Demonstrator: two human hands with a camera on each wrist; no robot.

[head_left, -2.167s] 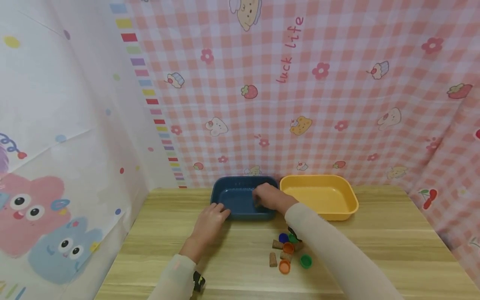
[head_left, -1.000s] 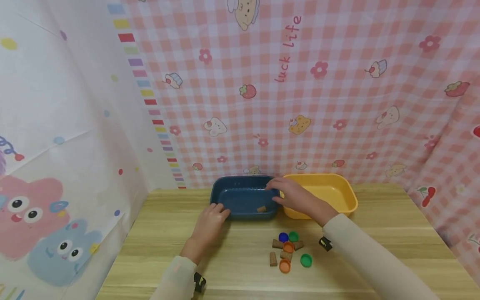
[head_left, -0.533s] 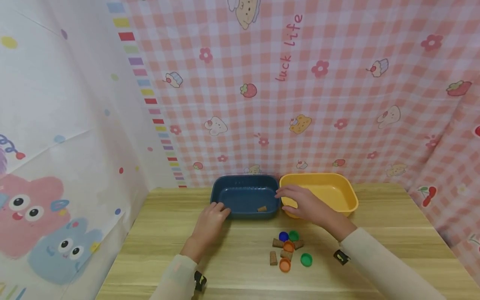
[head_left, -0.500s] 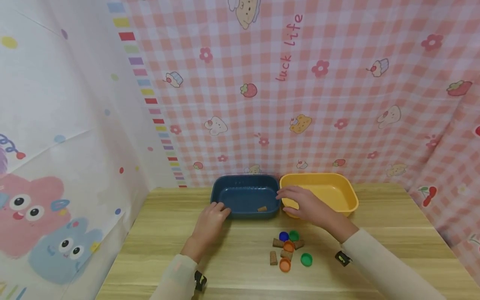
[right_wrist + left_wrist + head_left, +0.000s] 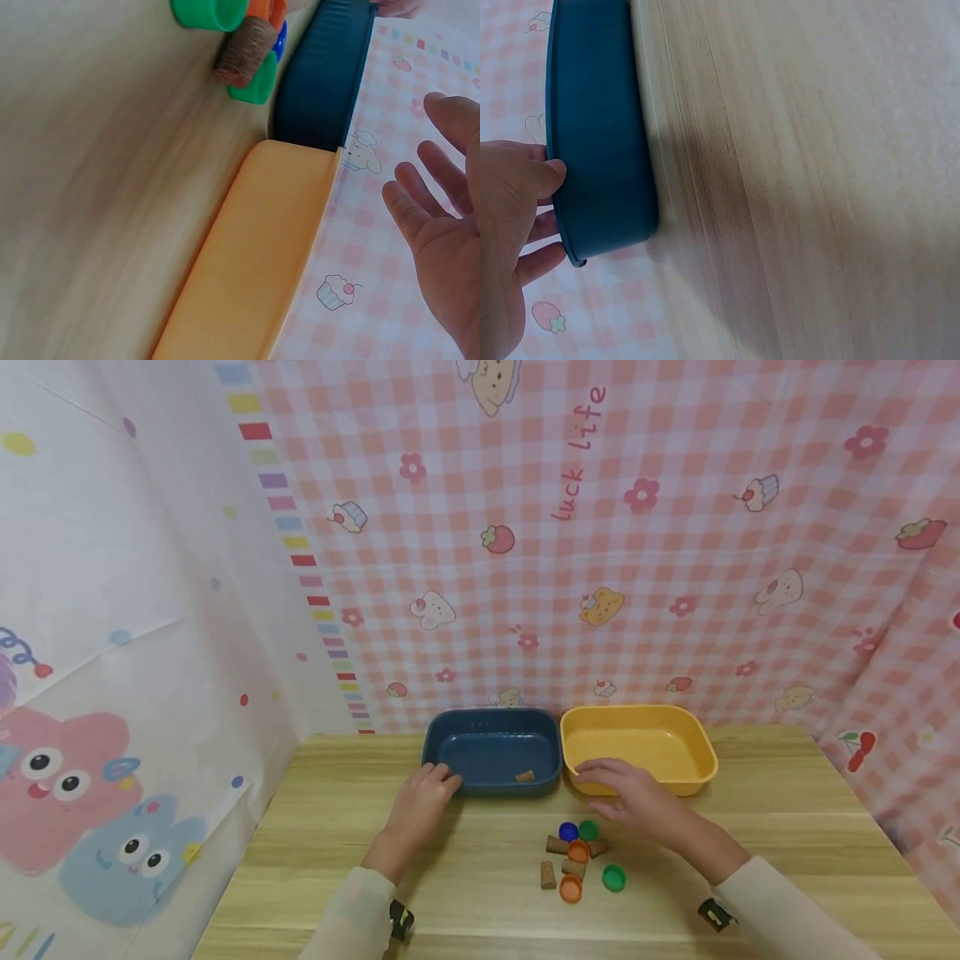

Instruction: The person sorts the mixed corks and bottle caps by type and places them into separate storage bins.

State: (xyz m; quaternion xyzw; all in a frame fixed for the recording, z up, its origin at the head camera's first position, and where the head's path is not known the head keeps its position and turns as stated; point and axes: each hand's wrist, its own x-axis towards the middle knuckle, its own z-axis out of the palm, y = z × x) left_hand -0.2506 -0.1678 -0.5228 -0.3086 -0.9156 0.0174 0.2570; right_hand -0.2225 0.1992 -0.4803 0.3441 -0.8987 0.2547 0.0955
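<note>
At the front left corner of the dark blue tray (image 5: 491,791), my left hand (image 5: 422,802) grips the rim. The left wrist view shows its thumb on the outer wall and its fingers over the edge. One cork (image 5: 525,776) lies inside that tray near its front wall. My right hand (image 5: 637,797) holds nothing; its fingers are spread and it hovers just in front of the yellow tray (image 5: 701,777). On the table close by lie several loose corks (image 5: 548,875), a blue bottle cap (image 5: 568,832), orange caps (image 5: 571,888) and green caps (image 5: 614,878).
Both trays stand side by side at the back of the wooden table (image 5: 300,860). A pink checked cloth (image 5: 480,577) hangs right behind them, and a white printed cloth (image 5: 187,693) hangs on the left.
My right hand has let go of the cork in the blue tray and moved right and back toward me, its fingers opening. The left hand has stayed at the rim.
</note>
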